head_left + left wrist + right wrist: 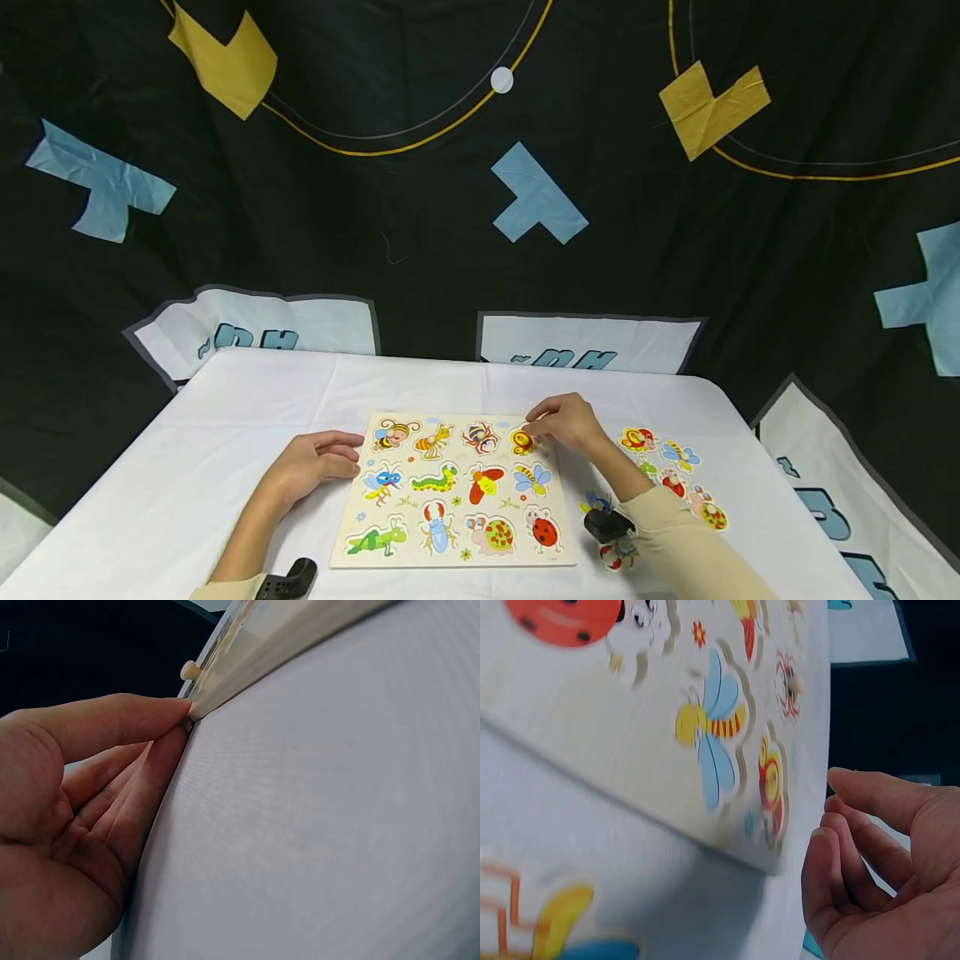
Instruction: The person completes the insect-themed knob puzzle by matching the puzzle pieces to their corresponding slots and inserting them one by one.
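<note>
On the white table lies an insect puzzle board (525, 560) with bugs pictured in rows. My left hand (318, 467) is at its left edge; in the left wrist view thumb and fingertips pinch the board's edge (285, 652) beside a small wooden knob (190, 670). Over the far right corner is my right hand (567, 422), partly covering the red-and-yellow bug picture (522, 442). The right wrist view shows that hand (877, 847) with fingers bent loosely, thumb apart, and nothing between them. A knob stands on the spider piece (786, 686).
Right of the board lie loose puzzle pieces: a red-and-yellow bug (637, 439), a blue-winged bee (681, 456), a ladybug (672, 482) and a snail (708, 510). Other pieces (618, 552) sit partly under the right wrist camera (609, 525). A black curtain (420, 233) hangs behind the table.
</note>
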Available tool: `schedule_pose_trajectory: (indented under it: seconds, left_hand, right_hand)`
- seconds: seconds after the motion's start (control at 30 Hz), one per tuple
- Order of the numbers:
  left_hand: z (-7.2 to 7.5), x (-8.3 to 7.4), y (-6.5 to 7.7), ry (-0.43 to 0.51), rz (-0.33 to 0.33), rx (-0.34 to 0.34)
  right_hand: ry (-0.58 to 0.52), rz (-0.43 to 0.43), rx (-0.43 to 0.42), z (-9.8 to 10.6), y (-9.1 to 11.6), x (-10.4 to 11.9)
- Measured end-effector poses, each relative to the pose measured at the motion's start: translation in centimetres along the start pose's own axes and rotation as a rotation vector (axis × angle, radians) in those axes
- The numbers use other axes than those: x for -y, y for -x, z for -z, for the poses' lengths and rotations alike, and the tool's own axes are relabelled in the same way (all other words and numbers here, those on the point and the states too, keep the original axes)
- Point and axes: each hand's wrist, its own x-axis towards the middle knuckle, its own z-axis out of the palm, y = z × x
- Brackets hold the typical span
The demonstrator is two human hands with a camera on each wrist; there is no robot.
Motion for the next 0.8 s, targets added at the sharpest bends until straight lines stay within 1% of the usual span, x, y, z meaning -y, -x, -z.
schedule_pose_trajectory:
  seconds: [0.17, 0.3, 0.5, 0.67, 0.8]
  left_hand:
    - [0.0, 0.1, -0.1, -0.015, 0.019, -0.006]
    - [0.0, 0.1, -0.1, -0.016, 0.009, -0.003]
    - [0.0, 0.0, 0.0, -0.015, 0.014, -0.005]
    - [0.1, 0.0, -0.1, -0.02, 0.009, -0.004]
    - [0.1, 0.1, 0.0, -0.016, 0.0, 0.006]
  right_hand:
    - [0.007, -0.006, -0.02, 1.4, 0.3, -0.9]
    - [0.008, -0.013, -0.036, 2.4, 0.5, -1.6]
    - [0.027, -0.039, -0.056, 3.9, 0.5, -2.5]
    - [0.005, -0.052, -0.055, 5.1, 0.6, -3.2]
    - [0.01, -0.057, -0.056, 6.0, 0.8, -3.7]
